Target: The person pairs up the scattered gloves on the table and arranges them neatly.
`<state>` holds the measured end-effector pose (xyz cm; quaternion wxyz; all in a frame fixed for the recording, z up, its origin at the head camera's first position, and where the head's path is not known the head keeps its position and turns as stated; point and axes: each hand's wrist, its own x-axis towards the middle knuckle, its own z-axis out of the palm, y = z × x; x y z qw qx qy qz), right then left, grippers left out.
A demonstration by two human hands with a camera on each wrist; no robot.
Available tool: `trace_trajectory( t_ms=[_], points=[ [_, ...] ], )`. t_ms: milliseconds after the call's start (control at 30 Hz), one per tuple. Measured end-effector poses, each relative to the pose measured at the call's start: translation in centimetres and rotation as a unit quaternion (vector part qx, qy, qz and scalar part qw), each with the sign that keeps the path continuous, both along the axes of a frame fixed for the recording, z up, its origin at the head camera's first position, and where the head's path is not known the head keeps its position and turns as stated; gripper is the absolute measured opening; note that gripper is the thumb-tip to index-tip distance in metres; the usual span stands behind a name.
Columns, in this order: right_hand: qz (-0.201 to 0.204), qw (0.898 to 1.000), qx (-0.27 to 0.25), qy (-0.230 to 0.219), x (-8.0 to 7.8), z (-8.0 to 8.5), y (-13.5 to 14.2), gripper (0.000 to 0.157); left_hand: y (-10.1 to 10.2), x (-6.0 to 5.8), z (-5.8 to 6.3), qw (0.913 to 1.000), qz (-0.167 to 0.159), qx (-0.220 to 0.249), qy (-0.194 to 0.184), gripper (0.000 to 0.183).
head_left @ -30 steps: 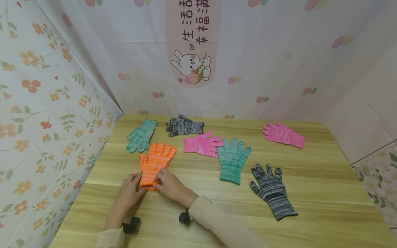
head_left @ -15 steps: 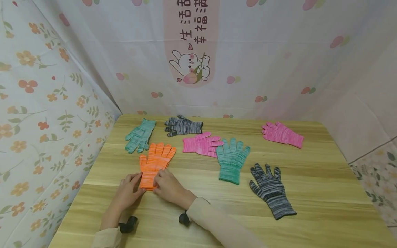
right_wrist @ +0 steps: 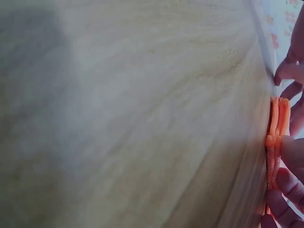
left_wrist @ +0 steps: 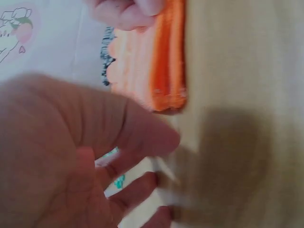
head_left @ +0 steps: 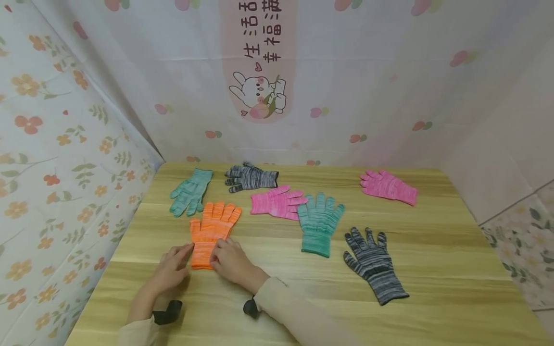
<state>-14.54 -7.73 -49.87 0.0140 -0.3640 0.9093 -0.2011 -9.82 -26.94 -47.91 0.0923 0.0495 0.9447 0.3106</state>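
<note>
1. Orange glove [head_left: 212, 228], knitted: lies flat on the bench [head_left: 454, 269], in front of the person and toward their left, finger ends pointing away. The cuff [head_left: 200, 260] shows doubled edges; from where I stand I cannot tell whether a second glove lies beneath.
2. Handling, in my judgement: very light, soft and limp, with some stretch. Not fragile. The knit should grip well against bare skin, but it will crease easily, and the layers could slide askew if only the top one is taken.
3. Best hold, in my judgement: the cuff, by its two side edges, thumb and forefinger catching every layer together. The finger ends would flop and give poor control.
4. Right hand [head_left: 232, 260]: at the right edge of the cuff, fingers bent and close together, apparently pinching the knit.
5. Left hand [head_left: 170, 270]: just beside the opposite edge, fingers loose and parted, holding nothing. Whether the forefinger tip touches the knit, I cannot tell.
6. Also on the bench: far-left green glove [head_left: 192, 191]; far grey glove [head_left: 253, 178]; middle pink glove [head_left: 274, 202], its tips meeting the middle green glove [head_left: 320, 222]; far-right pink glove [head_left: 388, 186]; near grey glove [head_left: 375, 268].
</note>
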Motion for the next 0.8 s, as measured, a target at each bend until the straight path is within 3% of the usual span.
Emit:
trace_trajectory(
  t_ms=[167, 400, 633, 800],
  points=[
    [-0.002, 1.000, -0.005, 0.007, 0.4, -0.3, 0.0, 0.006, 0.2, -1.2, 0.6, 0.9981, 0.040, 0.032, -0.034, 0.042],
    [0.001, 1.000, -0.012, 0.008, 0.6, -0.8, -0.1, 0.013, 0.2, -4.3, 0.6, 0.9883, 0.106, 0.078, -0.077, 0.049],
    [-0.002, 1.000, -0.007, -0.002, 0.6, -0.6, 0.0, 0.013, -0.7, -6.8, -0.3, 0.9597, 0.171, 0.166, -0.148, 0.061],
    [-0.002, 1.000, -0.012, -0.007, 0.6, -0.5, 0.1, 0.013, -0.8, -7.6, -0.3, 0.9490, 0.197, 0.189, -0.159, 0.069]
  ],
)
